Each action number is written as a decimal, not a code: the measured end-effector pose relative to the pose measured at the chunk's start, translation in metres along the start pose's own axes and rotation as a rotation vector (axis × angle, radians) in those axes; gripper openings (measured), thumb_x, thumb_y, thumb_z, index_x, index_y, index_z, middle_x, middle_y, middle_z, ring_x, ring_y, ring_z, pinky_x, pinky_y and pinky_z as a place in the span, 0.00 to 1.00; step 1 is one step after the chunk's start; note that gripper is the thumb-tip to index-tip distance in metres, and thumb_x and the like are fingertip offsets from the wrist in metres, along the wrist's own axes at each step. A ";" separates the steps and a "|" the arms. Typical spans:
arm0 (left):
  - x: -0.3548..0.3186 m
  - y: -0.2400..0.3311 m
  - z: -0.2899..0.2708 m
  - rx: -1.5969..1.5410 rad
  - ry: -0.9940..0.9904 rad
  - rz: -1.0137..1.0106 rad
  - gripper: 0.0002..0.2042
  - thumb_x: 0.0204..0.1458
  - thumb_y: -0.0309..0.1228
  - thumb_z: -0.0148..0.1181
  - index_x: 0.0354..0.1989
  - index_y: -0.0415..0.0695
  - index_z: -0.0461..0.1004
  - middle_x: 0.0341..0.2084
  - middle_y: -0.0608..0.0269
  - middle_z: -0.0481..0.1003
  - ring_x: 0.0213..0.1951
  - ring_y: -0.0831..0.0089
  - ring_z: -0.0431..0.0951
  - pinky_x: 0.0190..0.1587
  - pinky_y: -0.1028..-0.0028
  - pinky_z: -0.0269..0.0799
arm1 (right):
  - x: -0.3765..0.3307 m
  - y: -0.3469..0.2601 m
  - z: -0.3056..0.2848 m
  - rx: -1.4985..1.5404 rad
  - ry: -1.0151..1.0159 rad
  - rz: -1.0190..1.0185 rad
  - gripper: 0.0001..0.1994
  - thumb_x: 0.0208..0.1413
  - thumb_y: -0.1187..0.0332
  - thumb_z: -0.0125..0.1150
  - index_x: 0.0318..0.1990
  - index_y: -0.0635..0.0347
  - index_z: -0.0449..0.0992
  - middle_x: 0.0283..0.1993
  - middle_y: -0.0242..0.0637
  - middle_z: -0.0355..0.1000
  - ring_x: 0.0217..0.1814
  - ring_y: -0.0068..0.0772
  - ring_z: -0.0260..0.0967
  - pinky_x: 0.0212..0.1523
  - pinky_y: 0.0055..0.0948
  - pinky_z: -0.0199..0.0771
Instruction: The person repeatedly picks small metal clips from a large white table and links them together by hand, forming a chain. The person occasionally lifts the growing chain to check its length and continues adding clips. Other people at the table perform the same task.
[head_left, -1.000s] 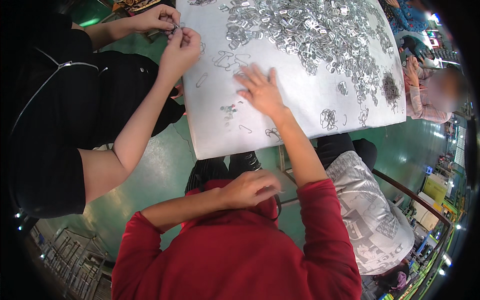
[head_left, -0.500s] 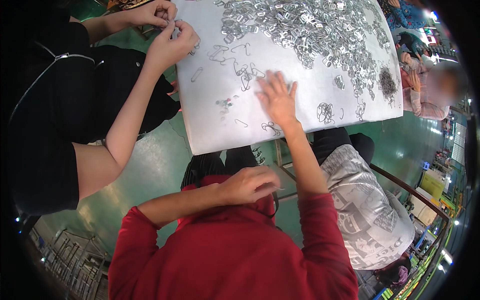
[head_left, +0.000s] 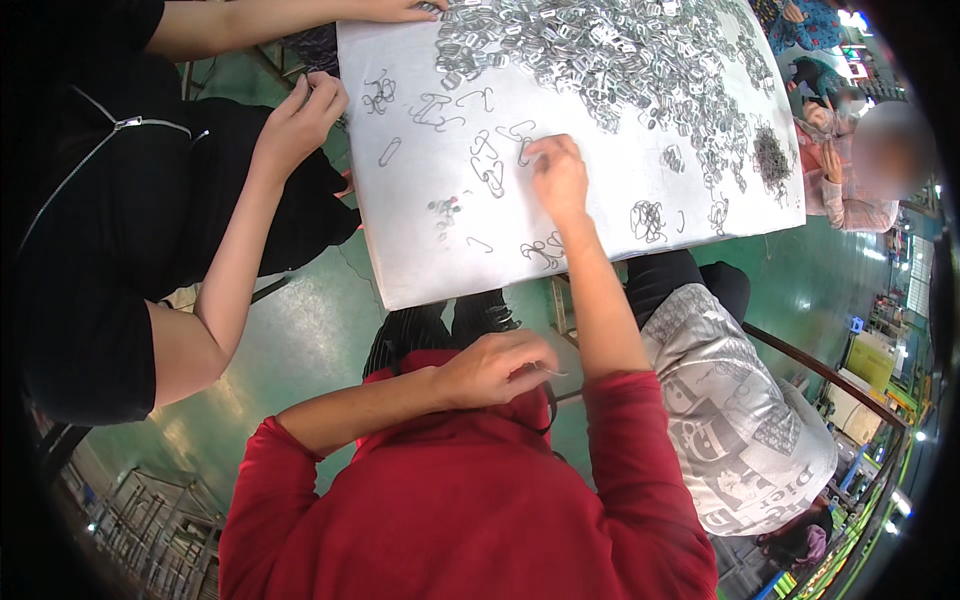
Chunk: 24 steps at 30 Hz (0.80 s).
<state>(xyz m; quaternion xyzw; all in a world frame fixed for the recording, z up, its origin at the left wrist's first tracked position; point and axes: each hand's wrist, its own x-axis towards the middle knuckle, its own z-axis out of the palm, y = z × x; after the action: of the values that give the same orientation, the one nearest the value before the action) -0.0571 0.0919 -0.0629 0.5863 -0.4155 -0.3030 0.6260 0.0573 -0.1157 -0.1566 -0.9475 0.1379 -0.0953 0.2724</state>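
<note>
Bent wire clips (head_left: 490,165) lying loose near the middle of a white table sheet (head_left: 420,260), just below a large heap of shiny metal pieces (head_left: 600,50) spread across the far side. Right hand (head_left: 558,175) stretched out over the sheet, fingers curled down onto one of the loose clips at its fingertips; pinching or only touching cannot be told. Left hand (head_left: 495,368) held close to the chest in the red sleeves, fingers closed around a thin wire piece (head_left: 545,372). On the left, a co-worker's hand (head_left: 300,120) in black clothing at the sheet's edge. Green floor (head_left: 300,340) beneath
</note>
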 end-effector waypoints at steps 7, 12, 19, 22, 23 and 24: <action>-0.005 -0.005 0.004 0.012 -0.035 -0.061 0.06 0.47 0.21 0.60 0.33 0.42 0.71 0.32 0.60 0.75 0.37 0.64 0.76 0.40 0.69 0.73 | 0.057 -0.001 -0.005 -0.132 -0.159 -0.079 0.12 0.52 0.75 0.51 0.42 0.49 0.74 0.42 0.35 0.68 0.44 0.42 0.70 0.43 0.38 0.71; -0.001 -0.001 0.001 0.016 -0.066 -0.064 0.06 0.47 0.21 0.60 0.33 0.42 0.72 0.32 0.61 0.75 0.36 0.64 0.76 0.38 0.70 0.72 | 0.066 0.017 -0.001 -0.426 -0.259 -0.096 0.10 0.50 0.72 0.56 0.41 0.56 0.72 0.44 0.40 0.69 0.43 0.42 0.70 0.43 0.38 0.71; 0.014 -0.006 -0.002 0.040 -0.060 -0.070 0.05 0.47 0.22 0.61 0.33 0.41 0.73 0.31 0.62 0.75 0.31 0.72 0.75 0.30 0.74 0.71 | -0.018 0.041 -0.044 0.605 0.101 0.390 0.06 0.48 0.74 0.61 0.35 0.65 0.74 0.31 0.40 0.74 0.31 0.33 0.73 0.34 0.28 0.74; 0.023 -0.007 -0.001 0.027 0.002 -0.041 0.05 0.47 0.21 0.59 0.33 0.39 0.71 0.28 0.59 0.74 0.28 0.68 0.76 0.29 0.72 0.71 | -0.071 0.013 -0.084 1.042 0.201 0.547 0.07 0.49 0.75 0.62 0.36 0.68 0.74 0.30 0.39 0.74 0.30 0.27 0.73 0.32 0.23 0.74; 0.027 -0.003 -0.001 0.044 0.002 -0.037 0.05 0.47 0.20 0.59 0.33 0.39 0.71 0.27 0.59 0.73 0.28 0.69 0.76 0.29 0.73 0.70 | -0.090 0.000 -0.099 1.154 0.250 0.574 0.08 0.50 0.75 0.62 0.37 0.69 0.74 0.30 0.39 0.73 0.31 0.25 0.73 0.31 0.22 0.74; 0.031 -0.005 0.001 0.050 0.018 0.000 0.06 0.47 0.20 0.59 0.33 0.39 0.71 0.27 0.60 0.73 0.27 0.71 0.75 0.27 0.75 0.70 | -0.107 -0.012 -0.114 1.162 0.293 0.609 0.09 0.50 0.75 0.62 0.37 0.70 0.74 0.31 0.39 0.73 0.31 0.27 0.73 0.32 0.22 0.75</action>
<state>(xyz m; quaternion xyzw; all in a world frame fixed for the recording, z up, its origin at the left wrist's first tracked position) -0.0425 0.0644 -0.0633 0.6045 -0.4170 -0.2872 0.6149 -0.0700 -0.1287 -0.0667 -0.5430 0.3607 -0.2005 0.7313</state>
